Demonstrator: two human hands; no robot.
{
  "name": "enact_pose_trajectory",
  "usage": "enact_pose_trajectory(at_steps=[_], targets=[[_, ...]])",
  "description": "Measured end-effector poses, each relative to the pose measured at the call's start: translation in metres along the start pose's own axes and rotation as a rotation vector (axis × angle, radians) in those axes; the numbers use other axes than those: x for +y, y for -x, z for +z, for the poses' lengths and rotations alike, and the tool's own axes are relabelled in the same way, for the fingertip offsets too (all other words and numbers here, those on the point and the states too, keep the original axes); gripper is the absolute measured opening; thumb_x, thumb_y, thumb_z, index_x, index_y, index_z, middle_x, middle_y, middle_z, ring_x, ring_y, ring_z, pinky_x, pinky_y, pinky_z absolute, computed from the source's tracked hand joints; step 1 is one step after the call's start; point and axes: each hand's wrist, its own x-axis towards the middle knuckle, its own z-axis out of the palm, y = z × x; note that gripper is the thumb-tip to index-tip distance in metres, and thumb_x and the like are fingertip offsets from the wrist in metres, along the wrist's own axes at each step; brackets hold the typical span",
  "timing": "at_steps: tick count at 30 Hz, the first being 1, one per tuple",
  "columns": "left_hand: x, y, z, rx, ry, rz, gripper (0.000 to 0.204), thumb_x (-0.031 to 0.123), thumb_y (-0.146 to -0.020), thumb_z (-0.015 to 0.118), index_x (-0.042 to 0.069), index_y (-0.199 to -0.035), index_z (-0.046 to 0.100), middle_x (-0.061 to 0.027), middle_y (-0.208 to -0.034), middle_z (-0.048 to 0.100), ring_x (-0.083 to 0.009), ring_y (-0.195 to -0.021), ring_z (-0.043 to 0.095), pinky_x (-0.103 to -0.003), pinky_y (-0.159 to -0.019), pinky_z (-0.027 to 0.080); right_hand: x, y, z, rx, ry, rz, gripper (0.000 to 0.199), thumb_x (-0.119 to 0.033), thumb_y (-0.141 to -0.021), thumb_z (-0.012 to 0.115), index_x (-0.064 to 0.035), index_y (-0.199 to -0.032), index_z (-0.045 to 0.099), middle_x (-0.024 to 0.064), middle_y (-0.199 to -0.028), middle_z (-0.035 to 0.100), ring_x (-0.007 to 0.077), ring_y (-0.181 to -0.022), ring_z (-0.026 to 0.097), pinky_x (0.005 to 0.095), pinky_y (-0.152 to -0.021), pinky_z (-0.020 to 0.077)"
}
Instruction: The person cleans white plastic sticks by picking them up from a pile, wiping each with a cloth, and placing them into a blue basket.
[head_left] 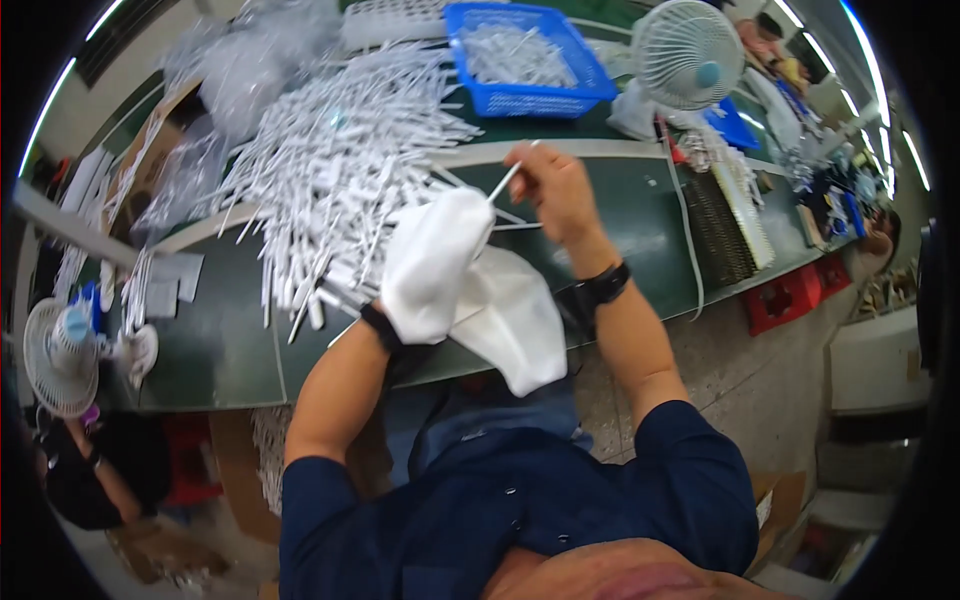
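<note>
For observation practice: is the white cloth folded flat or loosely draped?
Loosely draped: the white cloth hides the left hand, one flap trailing.

The dark green tabletop (630, 205) is crossed by a pale strip (600, 149), and its left part is covered by a heap of slim white sticks (340, 150); beyond the strip a blue basket (540, 102) is set down, and at right a white cord (686, 228) is draped beside a dark ribbed panel (715, 225)

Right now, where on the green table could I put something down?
Bare table shows between the right hand and the white cord, and left of the stick pile, below the flat packets. The pile and white cloth crowd the middle.
</note>
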Motion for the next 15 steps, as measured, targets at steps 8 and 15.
enact_pose_trajectory(at_steps=[8, 15], targets=[[-0.001, 0.015, 0.0, -0.198, -0.032, -0.157, 0.044, 0.007, -0.068, 0.068, 0.002, -0.111, 0.062, -0.0163, -0.102, 0.063, -0.041, -0.094, 0.062, -0.043, -0.076, 0.051, -0.024, -0.071, -0.037, 0.159, -0.198, -0.14, 0.028, -0.026, -0.102, 0.065, 0.0018, -0.103, 0.071, 0.0072, -0.082, 0.069, 0.0143, -0.075, 0.066, 0.0283, -0.072, 0.0542], [0.003, 0.024, 0.008, -0.095, 0.3, -0.362, 0.049, 0.009, -0.063, 0.07, 0.004, -0.111, 0.063, -0.0161, -0.099, 0.064, -0.0412, -0.091, 0.063, -0.044, -0.073, 0.052, 0.011, -0.077, 0.009, -0.267, 0.766, -0.008, 0.027, -0.026, -0.096, 0.071, 0.0004, -0.1, 0.075, 0.0122, -0.093, 0.076, 0.0203, -0.084, 0.071, 0.0299, -0.08, 0.0561]])
